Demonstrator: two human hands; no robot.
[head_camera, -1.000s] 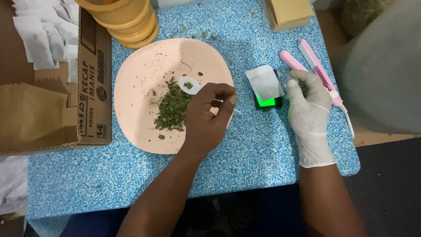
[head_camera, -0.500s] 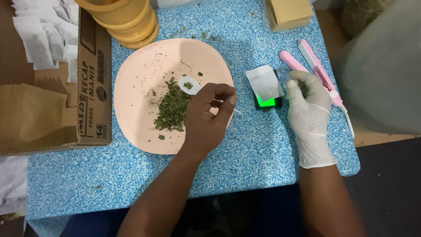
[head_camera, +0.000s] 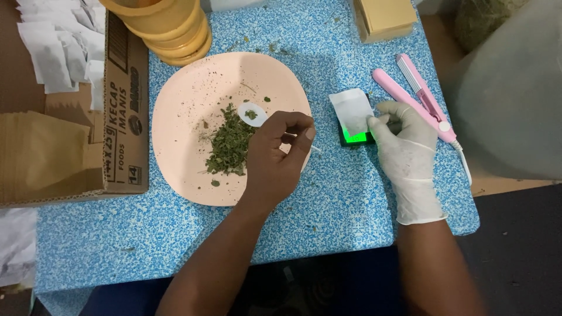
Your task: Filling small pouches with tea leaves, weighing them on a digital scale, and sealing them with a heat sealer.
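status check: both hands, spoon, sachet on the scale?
Left hand pinches white spoon over dried herb pile on pink plate. Gloved right hand holds white sachet on scale. Nothing obstructing.

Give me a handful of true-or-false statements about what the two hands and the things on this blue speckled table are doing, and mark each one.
1. The bare left hand holds a small white spoon over the round pale pink plate. True.
2. The pile of dried green herb flakes lies in the brown cardboard box. False: it lies on the pale pink plate.
3. The right hand in a white glove touches the small white paper pouch on the little scale with the green lit display. True.
4. The pink flat heat-sealing tool is held in the left hand. False: it lies on the table, beside the gloved hand.
5. The stack of yellow plastic tubs stands on the plate. False: it stands on the table behind it.
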